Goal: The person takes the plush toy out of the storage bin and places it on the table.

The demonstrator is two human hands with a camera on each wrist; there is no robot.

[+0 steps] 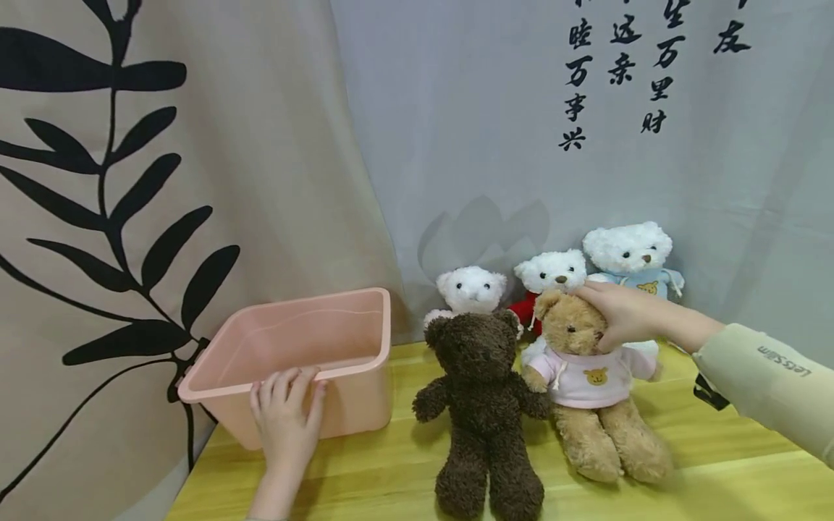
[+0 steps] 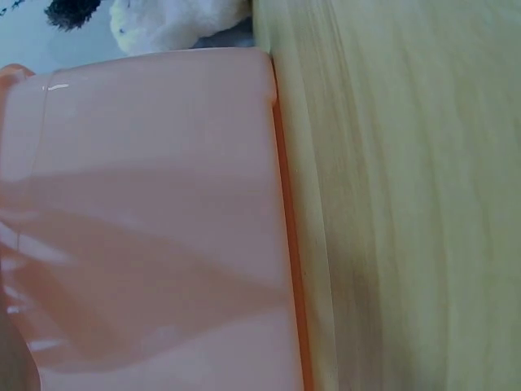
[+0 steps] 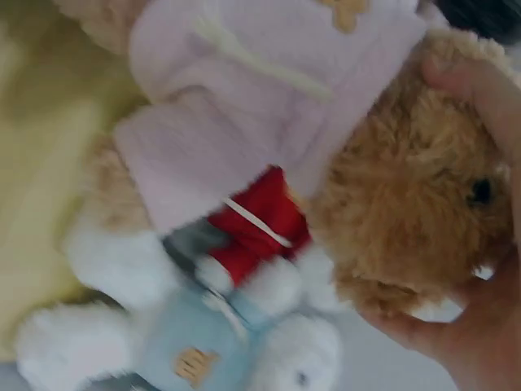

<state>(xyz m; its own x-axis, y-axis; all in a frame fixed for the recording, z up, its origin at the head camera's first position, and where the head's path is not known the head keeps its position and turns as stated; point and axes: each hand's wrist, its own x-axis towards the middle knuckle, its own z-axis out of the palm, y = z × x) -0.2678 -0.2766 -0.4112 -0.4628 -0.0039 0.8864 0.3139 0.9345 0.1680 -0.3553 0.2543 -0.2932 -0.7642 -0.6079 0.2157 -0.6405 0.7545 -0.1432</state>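
At left in the head view, my left hand [image 1: 287, 412] holds the near rim of a pink plastic bin [image 1: 365, 401], its fingers laid over the edge. The bin's outer wall [image 2: 155, 220] fills much of the left wrist view. On the right, my right hand [image 1: 628, 315] grips the head of a tan teddy bear [image 1: 589, 383] in a pale pink shirt. The right wrist view shows fingers and thumb on either side of that furry head [image 3: 415, 187]. A dark brown teddy bear [image 1: 482, 398] stands beside the tan one, between the two hands.
Three white teddy bears are behind: one [image 1: 470, 288] partly hidden by the brown bear, one in red [image 1: 554, 271], one in light blue [image 1: 628, 250]. All are on a yellow wood-grain table [image 1: 365, 477] against a printed curtain [image 1: 456, 130].
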